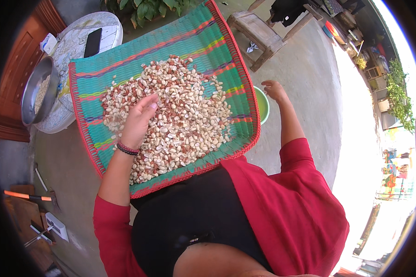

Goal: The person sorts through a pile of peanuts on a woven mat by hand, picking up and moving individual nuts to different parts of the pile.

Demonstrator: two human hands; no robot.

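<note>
A woven plastic tray [138, 65], teal with coloured stripes and a red corded rim, rests against the front of my body. A broad heap of peanuts [190, 117] covers its middle, mostly pale kernels mixed with red-skinned ones and loose skins. My left hand [138, 119] is over the left part of the heap, thumb a little off the fingers, nothing seen in it. Beyond the tray's right rim, my right hand [275, 91] hangs with loosely bent fingers and no visible object. Beside it is a light green basin [262, 105], partly hidden by the tray.
At the left, a round white table [105, 22] bears a black phone [93, 42] and a metal bowl [52, 100] with pale contents. A wooden chair [260, 31] stands beyond the tray's right corner, near a leafy plant [149, 10]. A dustpan [57, 226] lies lower left.
</note>
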